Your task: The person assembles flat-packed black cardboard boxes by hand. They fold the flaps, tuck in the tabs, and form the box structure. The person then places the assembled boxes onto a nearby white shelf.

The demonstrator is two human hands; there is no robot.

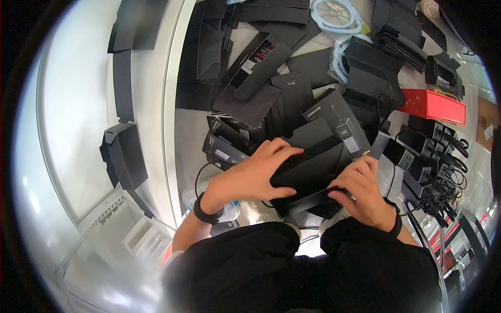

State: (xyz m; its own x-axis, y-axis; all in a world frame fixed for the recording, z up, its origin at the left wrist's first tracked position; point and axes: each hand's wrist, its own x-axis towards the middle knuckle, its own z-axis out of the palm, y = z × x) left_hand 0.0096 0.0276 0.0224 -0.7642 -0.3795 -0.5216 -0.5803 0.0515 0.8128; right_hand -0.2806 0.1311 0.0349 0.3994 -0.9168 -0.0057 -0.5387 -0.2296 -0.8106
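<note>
Head view: the left hand spreads across a black box between the hands, the right hand pinching its near edge; around it, black cartons and a red box crowd the pale floor, beside white panelling.

The left hand, its thumb and fingers spread, touches an open black box; the right hand pinches that box's near edge. Flattened black cartons lie beyond, with pale blue coils among them. A red box and corded black adapters sit to the right.
</note>
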